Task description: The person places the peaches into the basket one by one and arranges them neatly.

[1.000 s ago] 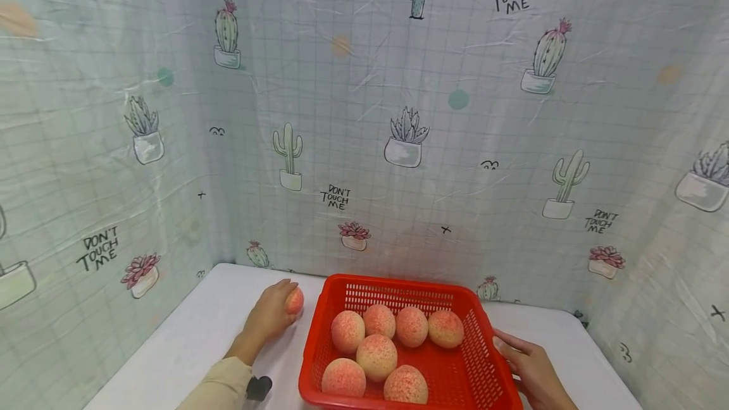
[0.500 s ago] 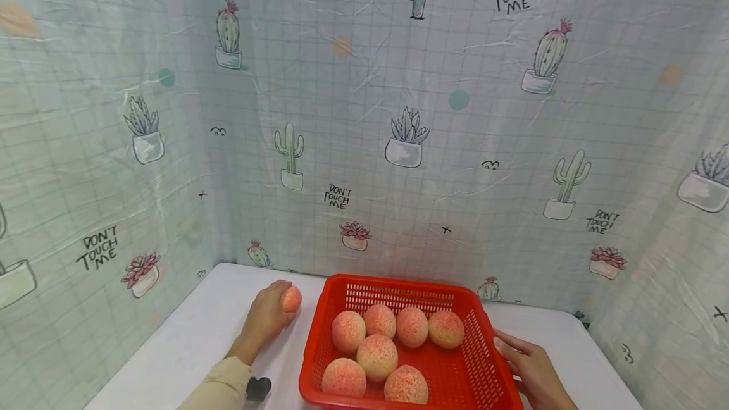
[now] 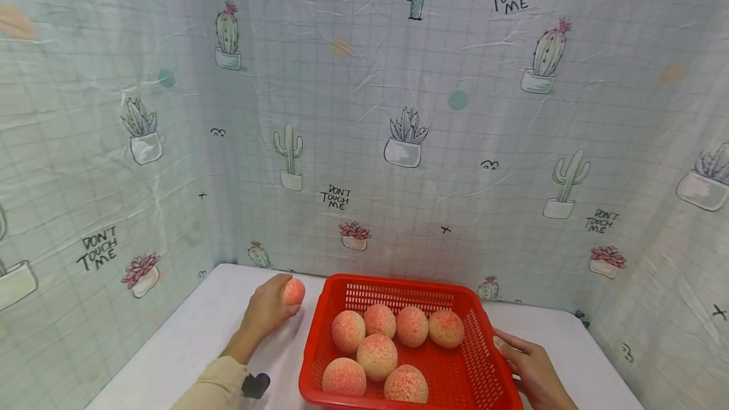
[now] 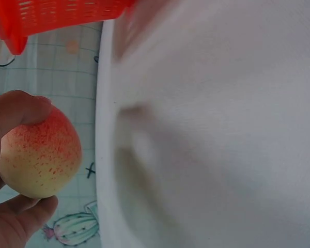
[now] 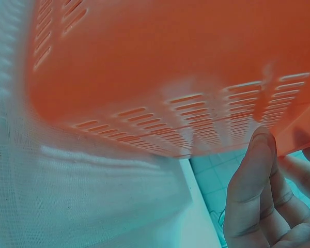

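Observation:
My left hand (image 3: 267, 305) holds a peach (image 3: 293, 291) left of the red basket, thumb and fingers curled round it. In the left wrist view the peach (image 4: 41, 155) is yellow below and speckled red above, raised over the white table. The red plastic basket (image 3: 398, 282) has slotted walls and carries several similar peaches, grouped mostly at its left and back. At the basket's right side my right hand (image 3: 532, 366) grips the rim, thumb on the edge. Close up in the right wrist view, the fingers (image 5: 253, 181) bend at the basket's slotted wall (image 5: 191, 111).
The white table (image 3: 188, 334) spreads under the basket and out to both sides. A dark heart-shaped thing (image 3: 256, 386) is beside the left sleeve. Sheeting with cactus prints (image 3: 364, 144) stands behind the table and along both sides.
The left hand has risen a little with the peach, which now shows more clearly past the fingers. The basket, its peaches and the right hand have stayed in place.

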Action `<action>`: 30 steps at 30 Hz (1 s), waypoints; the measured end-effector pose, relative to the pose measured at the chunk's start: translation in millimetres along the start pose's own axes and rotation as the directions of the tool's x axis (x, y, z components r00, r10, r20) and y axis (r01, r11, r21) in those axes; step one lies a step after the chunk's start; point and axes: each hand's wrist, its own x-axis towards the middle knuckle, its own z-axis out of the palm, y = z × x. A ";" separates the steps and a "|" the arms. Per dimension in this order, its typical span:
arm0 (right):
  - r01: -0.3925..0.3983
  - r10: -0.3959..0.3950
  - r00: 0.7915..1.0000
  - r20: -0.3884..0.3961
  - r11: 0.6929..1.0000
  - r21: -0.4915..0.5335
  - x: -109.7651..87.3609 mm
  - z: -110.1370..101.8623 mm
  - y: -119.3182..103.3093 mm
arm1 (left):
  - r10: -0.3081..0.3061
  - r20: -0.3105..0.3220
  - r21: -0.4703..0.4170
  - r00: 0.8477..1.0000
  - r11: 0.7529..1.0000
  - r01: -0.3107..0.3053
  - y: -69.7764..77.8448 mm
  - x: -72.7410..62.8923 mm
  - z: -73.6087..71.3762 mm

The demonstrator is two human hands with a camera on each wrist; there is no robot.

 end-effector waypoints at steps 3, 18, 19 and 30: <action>0.003 -0.003 1.000 0.000 1.000 0.004 0.1 0.2 -1.0 | -0.001 -0.001 -0.009 1.000 1.000 0.001 5.2 1.4 -4.9; 0.000 0.000 1.000 -0.014 1.000 0.025 -2.2 -1.7 -1.3 | -0.043 0.031 -0.081 0.999 0.996 0.045 42.1 8.8 -21.5; 0.001 -0.001 1.000 -0.013 1.000 0.026 -2.1 -1.6 -1.0 | -0.044 0.031 -0.094 0.999 0.995 0.046 44.6 8.9 -22.4; 0.019 -0.020 1.000 -0.021 1.000 -0.015 -1.8 1.9 0.0 | 0.022 0.015 -0.154 1.000 0.988 -0.020 71.7 7.8 -28.6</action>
